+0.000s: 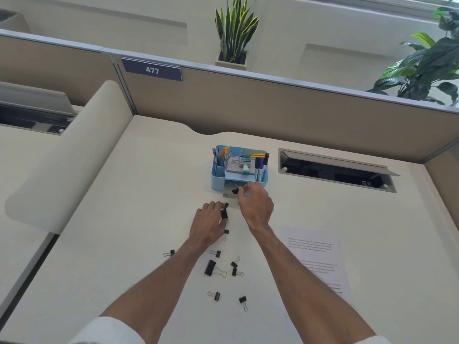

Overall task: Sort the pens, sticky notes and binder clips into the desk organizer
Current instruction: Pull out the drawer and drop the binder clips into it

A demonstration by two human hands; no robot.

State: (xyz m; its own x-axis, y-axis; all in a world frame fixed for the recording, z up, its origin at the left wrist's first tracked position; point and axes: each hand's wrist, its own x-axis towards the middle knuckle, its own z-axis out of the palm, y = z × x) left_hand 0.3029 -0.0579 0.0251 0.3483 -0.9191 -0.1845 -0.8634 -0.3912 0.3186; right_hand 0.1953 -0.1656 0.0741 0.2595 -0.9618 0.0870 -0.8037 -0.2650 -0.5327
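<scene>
Blue organizer (pixel 216 178) holds pens (pixel 260 163); right hand (pixel 254 203) pinches a binder clip (pixel 235 190), left hand (pixel 208 224) grips another (pixel 224 214).

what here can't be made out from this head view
- Open drawer at the front of the blue organizer: contents too small and partly behind the right hand.
- Printed sheet: text too small and blurred.
- Left hand: how many binder clips it holds; its fingers cover them.
- Cable hatch: inside too dark.
</scene>
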